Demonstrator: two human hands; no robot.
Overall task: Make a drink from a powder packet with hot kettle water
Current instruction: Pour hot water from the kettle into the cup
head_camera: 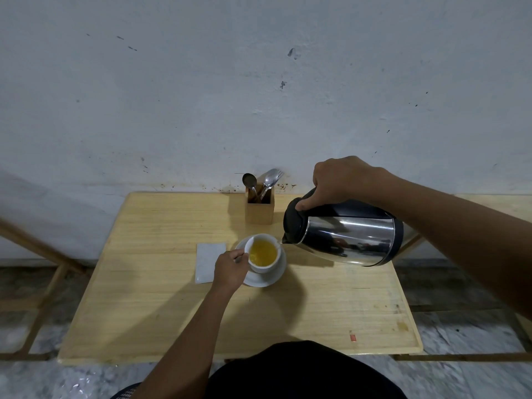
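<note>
1. cup (263,252): white, upright on a white saucer (276,276) near the middle of the wooden table (172,298); holds yellow liquid close to the rim.
2. kettle (345,239): steel body, black lid and base, tipped nearly level above the table, spout at the cup's right rim.
3. right hand (342,180): fingers wrapped around the kettle's black handle, thumb pressed at the lid end.
4. left hand (230,269): fingers curled at the cup's left side, pinching a thin metal piece; what it is cannot be told.
5. packet (207,262): white, flat on the table just left of the saucer, partly under the left hand.
6. wooden holder (259,210): behind the cup near the wall, with a spoon and fork standing in it.
</note>
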